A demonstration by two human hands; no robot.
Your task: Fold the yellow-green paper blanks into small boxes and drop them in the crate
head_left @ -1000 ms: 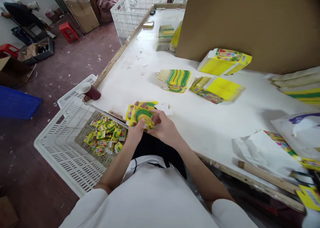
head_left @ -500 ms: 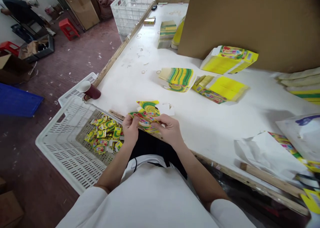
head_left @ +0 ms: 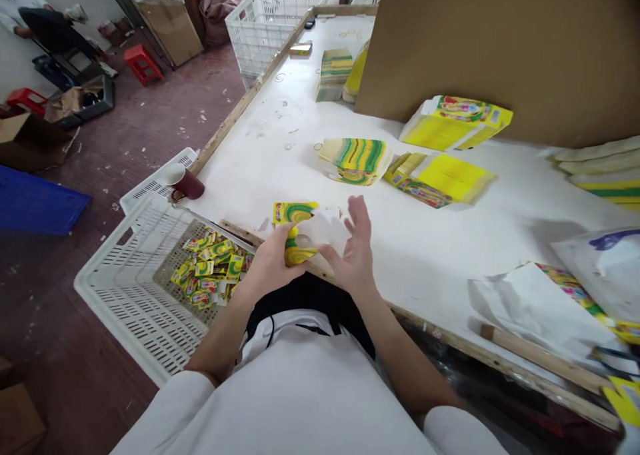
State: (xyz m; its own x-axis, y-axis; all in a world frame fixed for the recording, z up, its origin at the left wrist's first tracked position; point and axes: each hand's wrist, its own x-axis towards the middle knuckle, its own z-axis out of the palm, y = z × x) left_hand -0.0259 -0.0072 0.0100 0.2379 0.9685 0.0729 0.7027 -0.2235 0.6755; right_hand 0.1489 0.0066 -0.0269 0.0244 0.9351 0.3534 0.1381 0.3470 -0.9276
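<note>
My left hand is closed around a small yellow and green printed carton at the table's front edge. One end of that carton looks open, with white inside. My right hand stands just to its right with fingers spread and raised; its thumb tip is close to the carton, and I cannot tell whether it touches. Just beyond the hands, a flat printed carton lies on the white table, beside a white piece with its plain side up, partly behind my hands.
Below left, a white plastic basket holds many small yellow cartons. A dark red cup lies tipped at the table corner. Carton stacks and yellow bundles stand farther back, before a brown board. A person sits far left.
The carton has turned in my left hand from its flat printed side to a partly opened shape. My right hand has let go, its fingers now spread upward. The view has shifted slightly.
</note>
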